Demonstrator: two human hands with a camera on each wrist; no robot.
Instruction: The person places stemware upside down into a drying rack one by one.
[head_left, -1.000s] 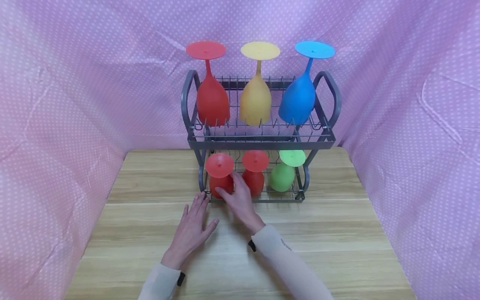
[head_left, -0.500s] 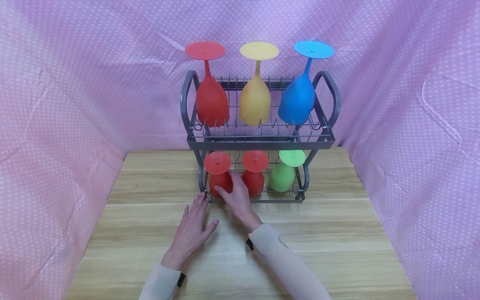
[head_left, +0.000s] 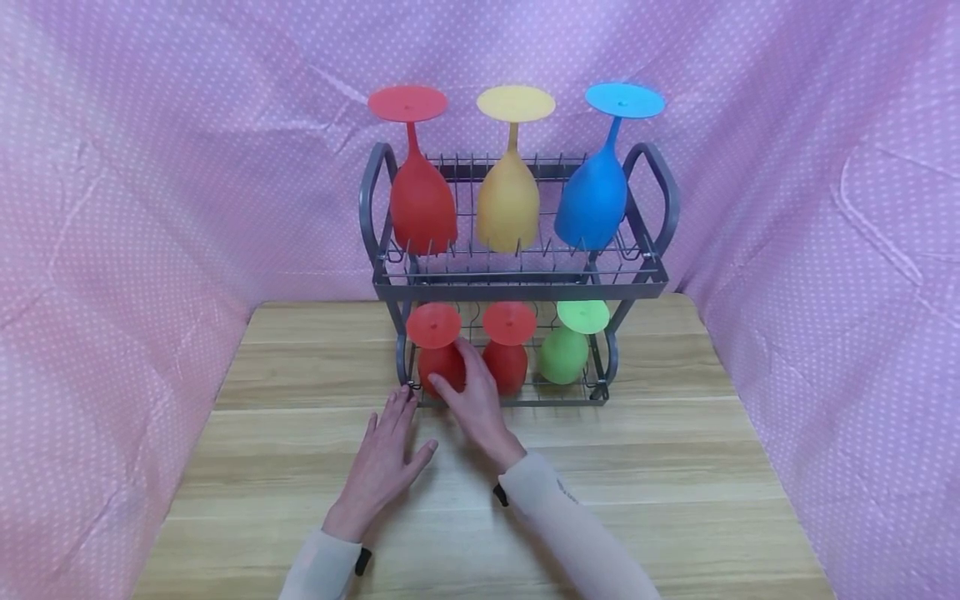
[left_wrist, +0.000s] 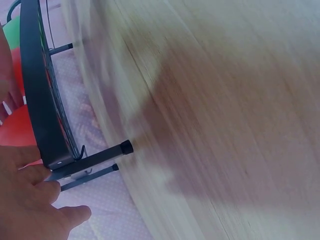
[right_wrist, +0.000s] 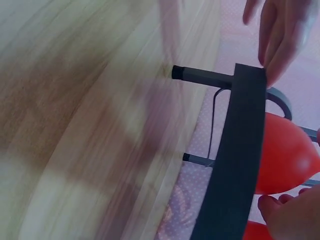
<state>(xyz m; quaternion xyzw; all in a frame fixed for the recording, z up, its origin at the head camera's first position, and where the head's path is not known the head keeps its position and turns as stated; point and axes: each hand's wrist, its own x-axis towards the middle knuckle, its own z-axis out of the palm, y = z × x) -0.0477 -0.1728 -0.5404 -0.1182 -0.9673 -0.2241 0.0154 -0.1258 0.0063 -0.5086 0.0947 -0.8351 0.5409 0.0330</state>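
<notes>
An upside-down red plastic wine glass (head_left: 434,326) stands at the left of the rack's lower tier. My right hand (head_left: 477,404) holds it by the bowl, thumb in front and fingers round its right side. The right wrist view shows the bowl (right_wrist: 285,155) beyond the dark rail, with a thumb (right_wrist: 269,207) close beside it. My left hand (head_left: 378,467) has its fingers extended, tips at the lower tier's front left corner. In the left wrist view, the left hand's fingers (left_wrist: 35,175) meet the end of the rail (left_wrist: 42,90).
The two-tier dark metal rack (head_left: 517,291) stands on a wooden table (head_left: 300,358). Beside the held glass are another red one (head_left: 509,323) and a green one (head_left: 564,354). Red (head_left: 423,204), yellow (head_left: 508,204) and blue (head_left: 592,200) glasses stand inverted above. Pink dotted cloth (head_left: 187,167) surrounds the table.
The lower left red glass has shifted slightly left and its foot has tilted a little back, with my right hand moving along. My left hand has stayed in place.
</notes>
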